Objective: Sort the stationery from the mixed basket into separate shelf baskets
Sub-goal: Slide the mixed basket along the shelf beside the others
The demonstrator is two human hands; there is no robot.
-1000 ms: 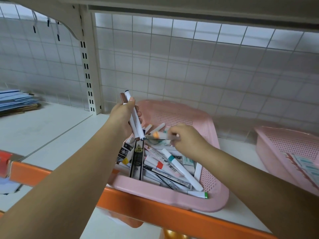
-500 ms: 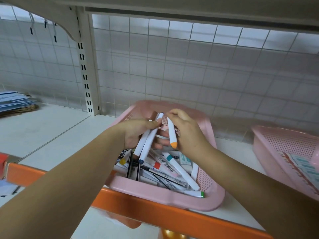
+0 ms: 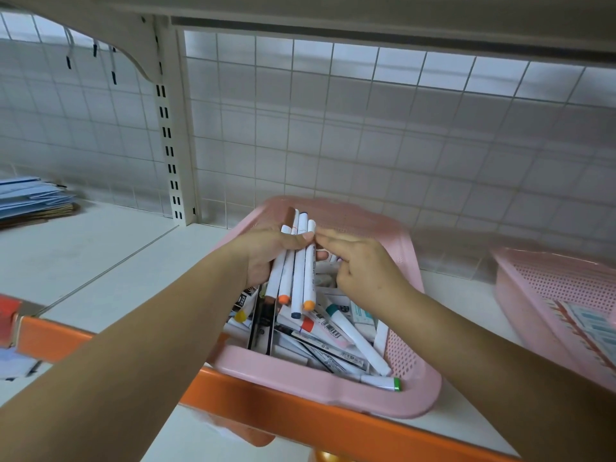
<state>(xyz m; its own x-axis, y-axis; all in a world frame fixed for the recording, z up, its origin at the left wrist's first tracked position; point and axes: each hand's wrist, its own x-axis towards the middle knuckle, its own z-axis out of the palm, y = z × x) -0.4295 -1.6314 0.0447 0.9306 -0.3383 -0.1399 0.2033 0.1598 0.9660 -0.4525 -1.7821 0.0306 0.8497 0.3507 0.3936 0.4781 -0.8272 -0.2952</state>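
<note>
A pink mixed basket (image 3: 316, 381) sits at the shelf's front edge, full of white markers, pens and small packets. My left hand (image 3: 266, 251) is above it, shut on a bundle of several white markers (image 3: 293, 268) with orange, brown and dark caps. My right hand (image 3: 363, 265) is just to the right, its fingertips touching the rightmost, orange-capped marker of the bundle; it holds nothing of its own. A teal-capped marker (image 3: 353, 335) and a green-capped marker (image 3: 383, 383) lie in the basket.
A second pink basket (image 3: 533, 288) with printed sheets stands at the right. A pile of blue papers (image 3: 30, 198) lies at the far left. The shelf has an orange front rail (image 3: 300, 421), a wire grid back and a slotted upright (image 3: 173, 145).
My right hand carried an orange-capped marker from the basket to my left hand and set it into the bundle. The bundle now stands with caps down.
</note>
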